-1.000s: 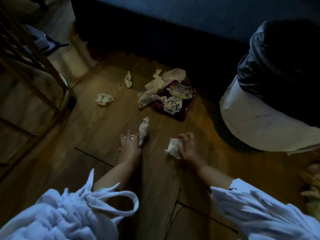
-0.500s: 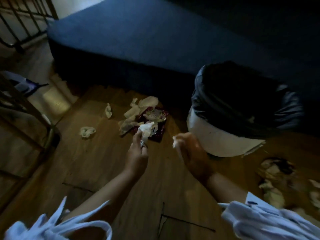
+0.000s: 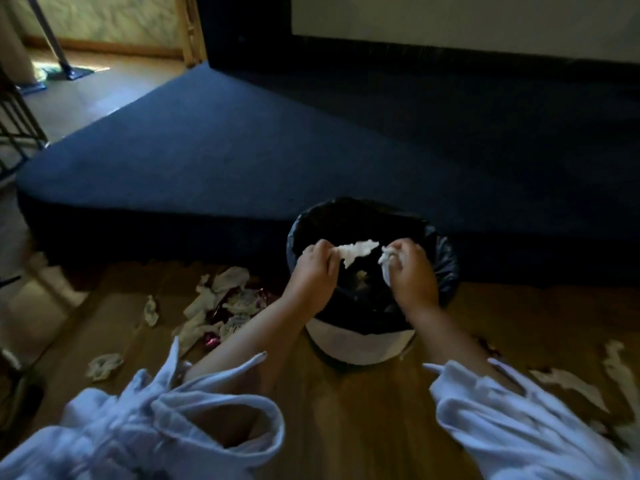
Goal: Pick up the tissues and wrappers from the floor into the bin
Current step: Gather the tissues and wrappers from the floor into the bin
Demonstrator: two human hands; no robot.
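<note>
Both of my hands were over the one bin (image 3: 360,344), a white tub with a black liner, which stood on the wooden floor (image 3: 346,427) against the near edge of the dark blue platform (image 3: 242,150). My left hand (image 3: 313,268) pinched one white tissue (image 3: 356,251) between curled fingers and thumb, and it stretched rightward above the bin's mouth. My right hand (image 3: 412,271) was curled round a second tissue (image 3: 385,263), bunched and hanging below the fist, also above the opening. The two tissues came very near each other; whether they touched I could not tell. On the floor to the left of the bin lay one dark red wrapper (image 3: 239,299) in a heap with several pale tissues, too tangled to count. Left of that heap were two separate ones: a small twisted tissue (image 3: 151,310) and, nearer to me, a crumpled tissue (image 3: 104,365). To the right of the bin lay at least two pale strips (image 3: 568,382), blurred.
</note>
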